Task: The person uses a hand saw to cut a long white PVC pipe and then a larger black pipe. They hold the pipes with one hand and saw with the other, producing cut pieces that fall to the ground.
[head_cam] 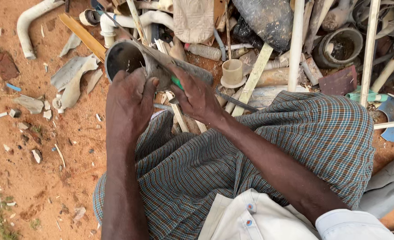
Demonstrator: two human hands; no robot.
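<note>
White shirt hem [250,213] nearest; left hand [128,100] clasps dusty grey pipe [134,60] (round, hollow); right hand [194,95] closed around green-handled blade [175,82].

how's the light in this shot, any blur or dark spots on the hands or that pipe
Head view: bright, even daylight, soft shadows; left hand and right hand sharp, without motion blur; the grey pipe has a dark, shadowed mouth; no glare; slight wide-angle bending at the edges.
</note>
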